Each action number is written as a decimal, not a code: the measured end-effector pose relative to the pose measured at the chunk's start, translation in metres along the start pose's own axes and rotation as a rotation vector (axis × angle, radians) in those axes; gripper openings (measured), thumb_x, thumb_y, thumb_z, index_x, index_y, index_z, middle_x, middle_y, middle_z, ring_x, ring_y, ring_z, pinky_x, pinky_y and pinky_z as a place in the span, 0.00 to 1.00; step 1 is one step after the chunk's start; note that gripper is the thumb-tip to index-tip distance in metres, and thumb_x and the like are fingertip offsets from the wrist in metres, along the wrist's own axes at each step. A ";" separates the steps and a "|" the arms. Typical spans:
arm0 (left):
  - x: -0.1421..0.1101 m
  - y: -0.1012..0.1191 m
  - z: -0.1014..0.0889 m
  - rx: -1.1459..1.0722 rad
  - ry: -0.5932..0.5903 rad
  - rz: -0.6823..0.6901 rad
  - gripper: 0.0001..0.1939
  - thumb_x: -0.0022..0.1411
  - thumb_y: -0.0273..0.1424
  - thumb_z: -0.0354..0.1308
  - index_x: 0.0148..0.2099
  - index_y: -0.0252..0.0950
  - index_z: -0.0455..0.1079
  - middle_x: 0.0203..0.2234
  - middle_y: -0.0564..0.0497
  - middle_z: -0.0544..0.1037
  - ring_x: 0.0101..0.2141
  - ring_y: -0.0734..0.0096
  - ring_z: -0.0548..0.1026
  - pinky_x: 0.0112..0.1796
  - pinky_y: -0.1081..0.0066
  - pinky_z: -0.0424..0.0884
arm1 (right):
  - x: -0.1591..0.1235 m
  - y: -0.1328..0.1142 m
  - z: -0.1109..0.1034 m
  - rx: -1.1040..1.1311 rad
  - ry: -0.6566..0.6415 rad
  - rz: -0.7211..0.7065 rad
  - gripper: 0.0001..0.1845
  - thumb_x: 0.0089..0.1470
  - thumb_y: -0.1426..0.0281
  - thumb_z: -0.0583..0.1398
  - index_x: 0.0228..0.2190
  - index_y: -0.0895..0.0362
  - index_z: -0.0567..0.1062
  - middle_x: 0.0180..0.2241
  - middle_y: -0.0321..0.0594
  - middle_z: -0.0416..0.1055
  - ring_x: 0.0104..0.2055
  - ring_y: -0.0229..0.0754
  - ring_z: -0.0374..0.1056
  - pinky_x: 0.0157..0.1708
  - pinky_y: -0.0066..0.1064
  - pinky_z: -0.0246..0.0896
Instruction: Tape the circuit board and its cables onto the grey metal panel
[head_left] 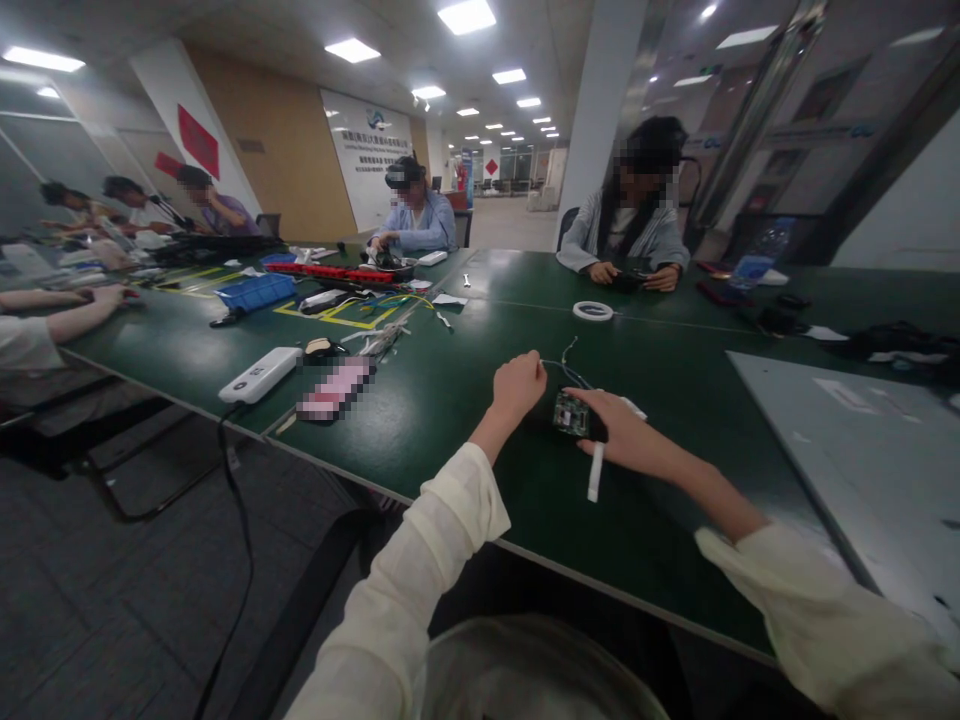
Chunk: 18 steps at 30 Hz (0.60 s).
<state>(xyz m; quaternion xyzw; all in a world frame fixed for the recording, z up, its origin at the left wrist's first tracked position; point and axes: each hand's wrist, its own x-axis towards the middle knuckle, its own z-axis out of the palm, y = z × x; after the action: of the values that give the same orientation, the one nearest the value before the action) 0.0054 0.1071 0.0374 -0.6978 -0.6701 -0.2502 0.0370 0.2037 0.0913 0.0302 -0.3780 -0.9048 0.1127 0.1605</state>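
Observation:
My left hand (pixel 519 385) is closed, its fingertips pinching the end of a thin bluish-grey cable (pixel 568 372). The cable curves over toward my right hand. My right hand (pixel 621 432) grips a small green circuit board (pixel 571 413) in a dark housing, with the fingers along its far edge and the thumb on the near side. The board faces up and toward me, just above or on the table; I cannot tell which. A white strip (pixel 595 473) lies below my right thumb. A white piece (pixel 634 408) shows behind the right hand, mostly hidden.
The green table (pixel 450 440) carries a pink phone (pixel 335 388), white power bank (pixel 261 375), tape roll (pixel 593 311), small wrench (pixel 466 281) and blue bin (pixel 257 293). A grey panel (pixel 862 450) lies at right. Two people sit across; others are at left.

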 end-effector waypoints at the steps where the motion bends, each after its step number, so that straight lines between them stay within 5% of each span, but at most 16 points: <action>1: 0.001 -0.002 0.000 -0.008 0.013 -0.005 0.10 0.64 0.30 0.44 0.41 0.37 0.66 0.35 0.47 0.74 0.34 0.66 0.73 0.34 0.70 0.65 | 0.009 -0.005 0.003 -0.002 -0.007 -0.009 0.39 0.46 0.64 0.59 0.58 0.52 0.54 0.54 0.46 0.58 0.55 0.52 0.55 0.54 0.46 0.50; 5: 0.004 -0.008 0.001 -0.027 0.045 -0.013 0.10 0.64 0.30 0.43 0.41 0.38 0.66 0.36 0.47 0.72 0.33 0.68 0.72 0.33 0.71 0.64 | 0.034 -0.020 0.022 -0.055 0.006 -0.026 0.36 0.47 0.63 0.58 0.57 0.57 0.56 0.55 0.50 0.56 0.57 0.54 0.53 0.55 0.49 0.47; 10: 0.007 -0.013 0.008 -0.030 0.049 -0.001 0.10 0.64 0.29 0.43 0.39 0.37 0.66 0.35 0.48 0.72 0.33 0.68 0.71 0.33 0.71 0.64 | 0.032 -0.031 0.041 -0.113 0.059 -0.082 0.32 0.53 0.58 0.55 0.57 0.58 0.59 0.59 0.52 0.50 0.62 0.55 0.44 0.58 0.53 0.40; 18: 0.007 -0.012 0.011 -0.057 0.058 0.071 0.08 0.63 0.27 0.46 0.38 0.36 0.66 0.35 0.47 0.69 0.36 0.70 0.69 0.36 0.72 0.64 | 0.030 -0.019 0.027 0.050 0.337 -0.018 0.19 0.59 0.64 0.48 0.42 0.59 0.73 0.46 0.47 0.67 0.49 0.46 0.62 0.50 0.40 0.58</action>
<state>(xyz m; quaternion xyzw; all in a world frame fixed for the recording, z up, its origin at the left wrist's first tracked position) -0.0033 0.1188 0.0275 -0.7143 -0.6362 -0.2879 0.0454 0.1614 0.0976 0.0176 -0.3792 -0.8653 0.0688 0.3205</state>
